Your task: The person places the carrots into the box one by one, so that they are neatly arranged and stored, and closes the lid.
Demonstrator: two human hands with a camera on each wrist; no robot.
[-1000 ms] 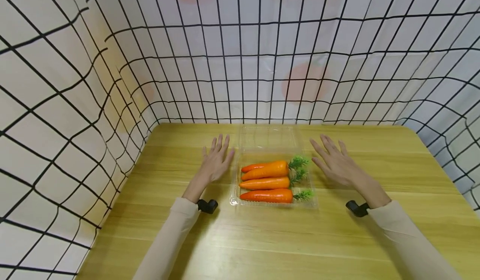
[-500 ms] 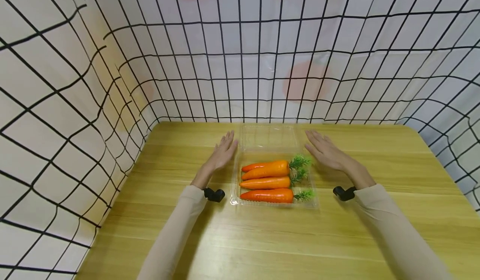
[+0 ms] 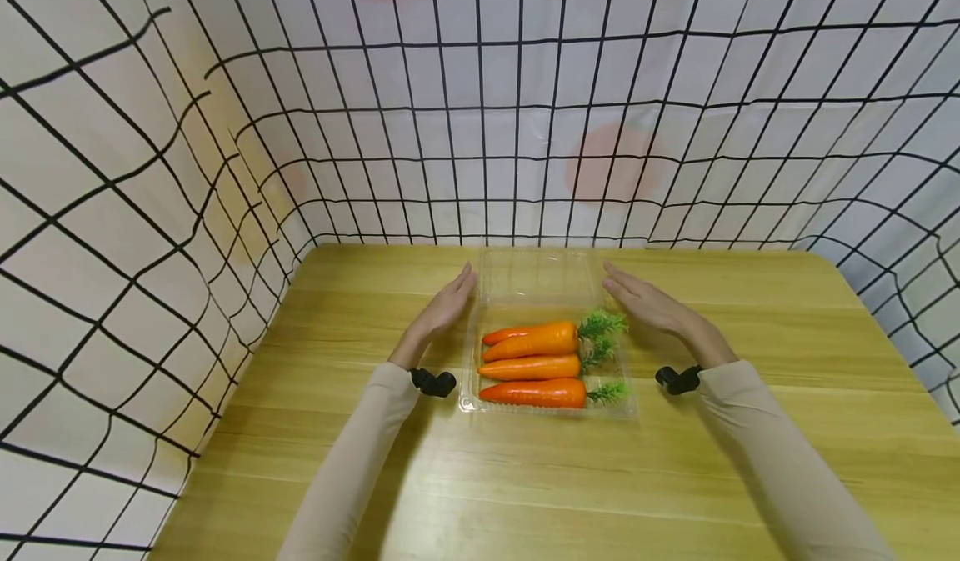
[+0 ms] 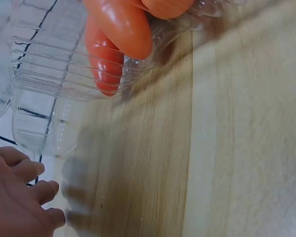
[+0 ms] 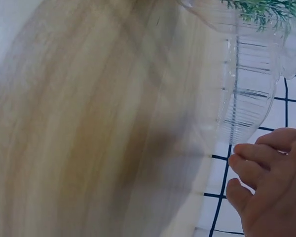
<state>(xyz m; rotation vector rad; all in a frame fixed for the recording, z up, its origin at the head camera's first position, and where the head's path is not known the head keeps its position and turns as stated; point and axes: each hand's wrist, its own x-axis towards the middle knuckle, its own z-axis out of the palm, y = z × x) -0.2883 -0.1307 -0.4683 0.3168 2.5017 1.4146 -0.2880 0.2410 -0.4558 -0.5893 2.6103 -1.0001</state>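
A clear plastic clamshell box [image 3: 472, 404] lies on the wooden table with its lid [image 3: 536, 276] folded back flat toward the far edge. Inside are several orange carrots [image 3: 531, 367] lying side by side, their green leafy tops [image 3: 602, 324] pointing right. My left hand [image 3: 446, 303] is held edge-on with straight fingers, right beside the lid's left side. On the other side my right hand [image 3: 651, 304] mirrors it, its fingertips close to the lid's right side. Both hands hold nothing. In the left wrist view, the carrot tips [image 4: 108, 69] show through the ribbed box wall.
Black wire grid panels [image 3: 517, 111] with white sheeting behind them stand at the back and on both sides. The wooden table [image 3: 540, 486] reaches toward me. A black wrist camera [image 3: 433, 383] sits on my left wrist, another [image 3: 678, 380] on my right.
Both hands have moved inward and slightly forward toward the lid. They have turned from spread, palm-down fingers to edge-on with fingers together. The box and carrots stay in place.
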